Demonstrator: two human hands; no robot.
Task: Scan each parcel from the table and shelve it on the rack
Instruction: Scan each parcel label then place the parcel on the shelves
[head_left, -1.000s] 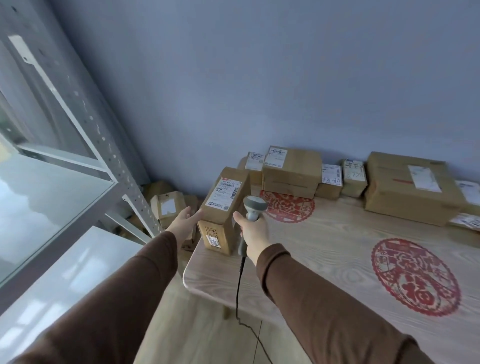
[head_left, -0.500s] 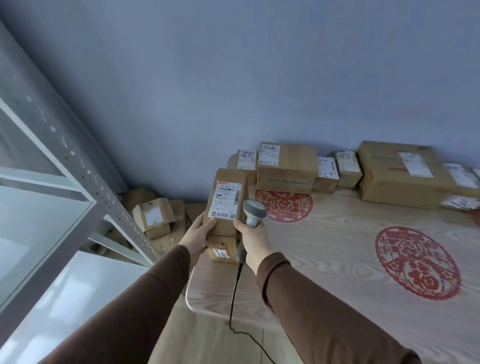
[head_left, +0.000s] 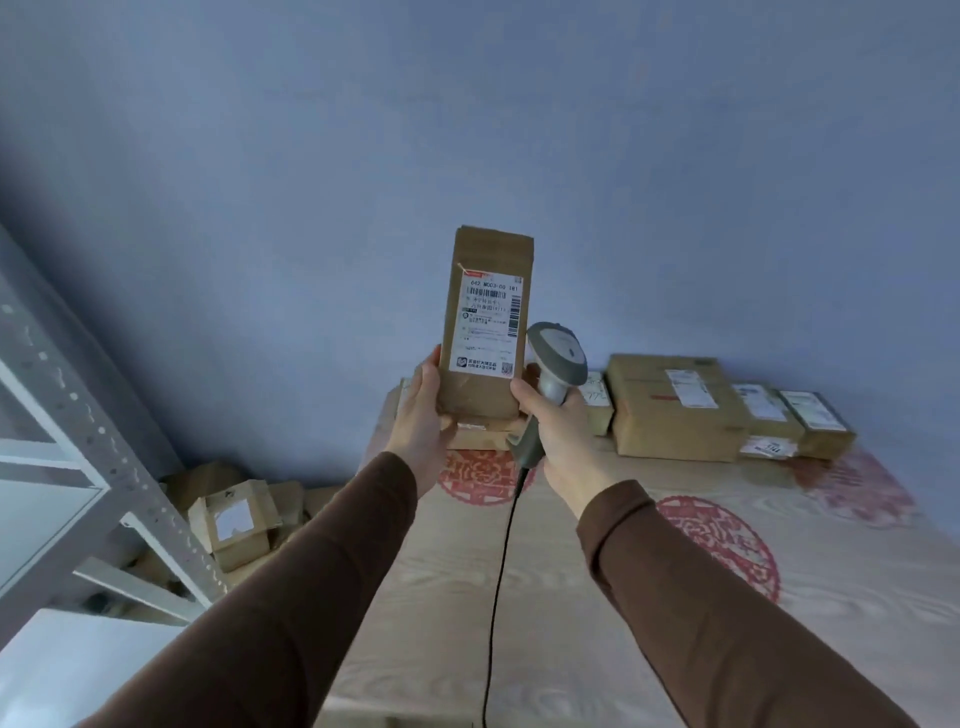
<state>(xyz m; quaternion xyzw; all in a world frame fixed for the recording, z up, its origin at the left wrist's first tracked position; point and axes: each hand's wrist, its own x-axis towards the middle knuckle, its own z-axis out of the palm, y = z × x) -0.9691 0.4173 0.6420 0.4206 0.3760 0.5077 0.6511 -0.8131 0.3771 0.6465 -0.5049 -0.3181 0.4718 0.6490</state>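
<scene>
I've got the tall cardboard parcel (head_left: 485, 322) standing upright in the middle of the frame, lifted above the tabletop (head_left: 597, 597), its white shipping label (head_left: 488, 325) facing me with the barcodes in plain sight. My left hand (head_left: 423, 415) cups the parcel's lower left edge, thumb along the side and fingers curled round behind and under it, so that grip is wrapped on the box. My right hand (head_left: 558, 431) is wrapped round the handle of the grey barcode scanner (head_left: 553, 374), and its thumb presses against the parcel's lower right edge. The scanner head sits just right of the label, touching or nearly touching the box; I can't tell which. Its black cable (head_left: 498, 582) hangs down toward the bottom of the frame. Behind, at centre right, a row of cardboard parcels (head_left: 675, 408) with labels lines the back of the tabletop against the blue wall (head_left: 467, 130). Red paper-cut designs (head_left: 722, 545) lie on the wood-grain surface. At the left edge the grey metal rack (head_left: 78, 415) shows its perforated upright, and low at centre left a heap of boxes (head_left: 234, 519) sits on the floor.
</scene>
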